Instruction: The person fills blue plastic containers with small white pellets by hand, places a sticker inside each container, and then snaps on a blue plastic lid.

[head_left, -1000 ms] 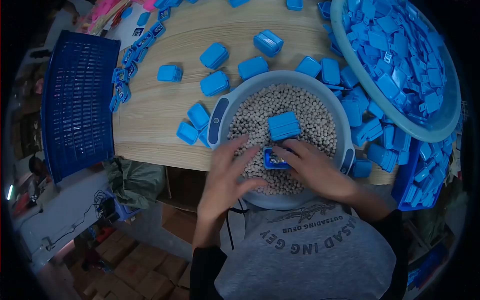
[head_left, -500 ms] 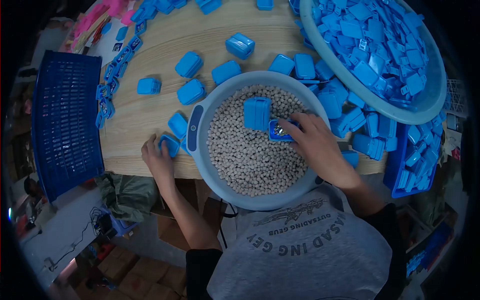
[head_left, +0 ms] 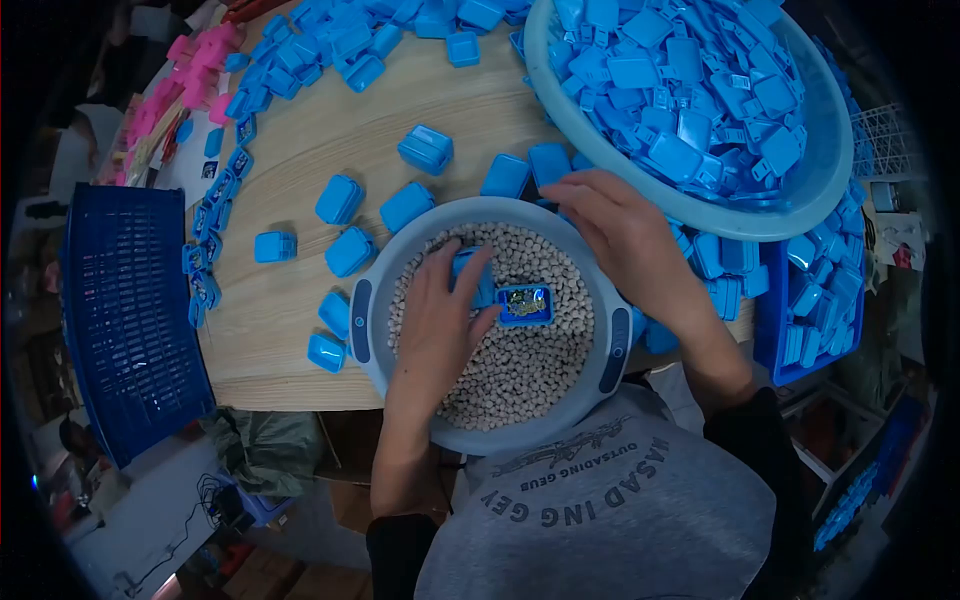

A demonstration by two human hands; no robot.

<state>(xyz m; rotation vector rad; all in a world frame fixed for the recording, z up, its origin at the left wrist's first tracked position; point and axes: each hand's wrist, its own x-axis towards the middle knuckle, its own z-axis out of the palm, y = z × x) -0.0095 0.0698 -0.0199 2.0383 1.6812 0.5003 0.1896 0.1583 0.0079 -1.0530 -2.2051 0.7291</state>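
Covering much of a blue plastic box (head_left: 484,288), your left hand (head_left: 436,325) hides how its fingers meet the sides, so it is impossible to tell whether you grip the box or only rest on it. Your fingers there are bent and spread, the thumb reaching just beside an open blue box (head_left: 525,305). That open box lies on the beige beads (head_left: 520,370) inside the grey bowl (head_left: 490,210); the gold-coloured bits in it are too small to make out.

Your right hand (head_left: 625,240) stretches past the bowl's far right side, its fingers loosely bent and close together, tips over the blue boxes (head_left: 506,176) beyond the rim. Your knuckles block the view beneath them, so whether you grasp or touch anything there cannot be told. Your right hand and forearm also cover some of the pieces between the bowl and the pale blue tub (head_left: 720,222).

The upper frame edge cuts off that tub and the blue boxes heaped on the far side of the bench (head_left: 265,335). Dark corners swallow the surroundings.
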